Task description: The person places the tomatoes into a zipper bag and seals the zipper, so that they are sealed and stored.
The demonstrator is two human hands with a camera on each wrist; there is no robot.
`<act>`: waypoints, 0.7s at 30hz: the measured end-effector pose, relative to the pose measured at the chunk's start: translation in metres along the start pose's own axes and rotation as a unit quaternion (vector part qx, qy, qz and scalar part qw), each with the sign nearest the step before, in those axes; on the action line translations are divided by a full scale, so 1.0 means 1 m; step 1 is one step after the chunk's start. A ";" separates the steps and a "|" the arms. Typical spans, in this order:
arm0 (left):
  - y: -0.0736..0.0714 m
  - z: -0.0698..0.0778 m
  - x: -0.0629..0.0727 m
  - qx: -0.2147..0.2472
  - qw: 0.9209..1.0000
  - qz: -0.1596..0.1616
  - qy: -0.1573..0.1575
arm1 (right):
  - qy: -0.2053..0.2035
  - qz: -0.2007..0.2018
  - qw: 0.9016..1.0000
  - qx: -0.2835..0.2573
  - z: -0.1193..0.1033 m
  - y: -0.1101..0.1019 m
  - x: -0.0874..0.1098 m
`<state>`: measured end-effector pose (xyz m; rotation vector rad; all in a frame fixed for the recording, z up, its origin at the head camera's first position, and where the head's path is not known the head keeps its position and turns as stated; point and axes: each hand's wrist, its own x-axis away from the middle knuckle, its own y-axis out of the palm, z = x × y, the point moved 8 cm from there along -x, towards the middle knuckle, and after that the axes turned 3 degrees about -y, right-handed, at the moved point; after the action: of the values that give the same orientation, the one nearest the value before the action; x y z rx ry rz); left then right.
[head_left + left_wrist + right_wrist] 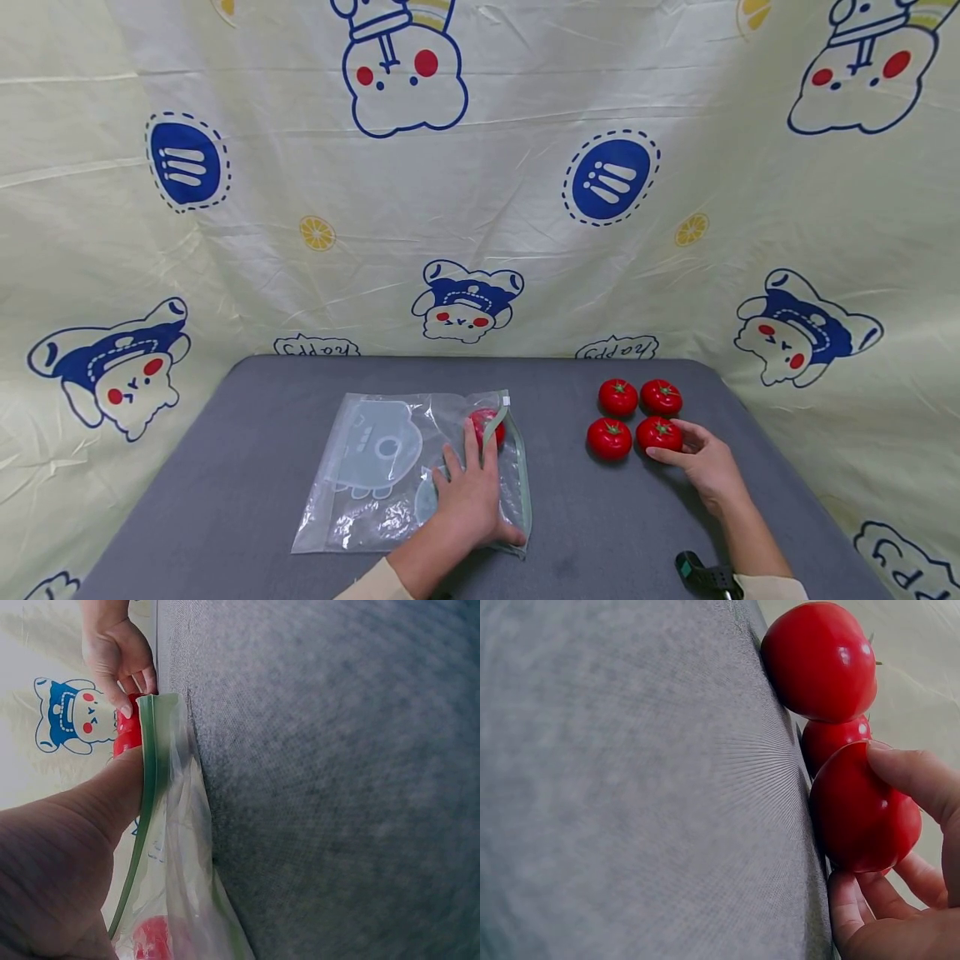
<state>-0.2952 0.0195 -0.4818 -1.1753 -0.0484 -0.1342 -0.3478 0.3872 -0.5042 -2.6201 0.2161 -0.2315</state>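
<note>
My left hand [471, 500] lies across the right part of a clear zip bag [322, 525], fingers spread over the plastic. Its thumb reaches the green zip edge [150, 772], where the left wrist view hides the tip. One red tomato [480, 415] is inside the bag near the top right corner. To the right, my right hand [708, 467] holds a tomato [862, 814] between thumb and fingers, close to the table surface. Other tomatoes stand right beside it: one to its left [608, 440], and two behind, a left one [617, 397] and a right one [661, 397].
A grey cloth-covered table [570, 517] carries everything. Behind it hangs a pale curtain [510, 183] with cartoon prints, which also runs down both sides. A black strap device [705, 575] is on the right wrist.
</note>
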 end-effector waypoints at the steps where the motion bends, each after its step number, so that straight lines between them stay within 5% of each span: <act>1: 0.000 0.000 0.000 0.001 1.000 -0.001 -0.001 | 0.000 0.001 1.000 0.001 0.000 0.000 0.000; 21: 0.001 -0.001 -0.002 -0.003 1.000 -0.005 -0.006 | 0.006 0.011 1.000 0.000 0.000 -0.004 0.013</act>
<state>-0.2971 0.0191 -0.4836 -1.1819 -0.0632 -0.1361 -0.3349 0.3884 -0.5008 -2.6154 0.2482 -0.2403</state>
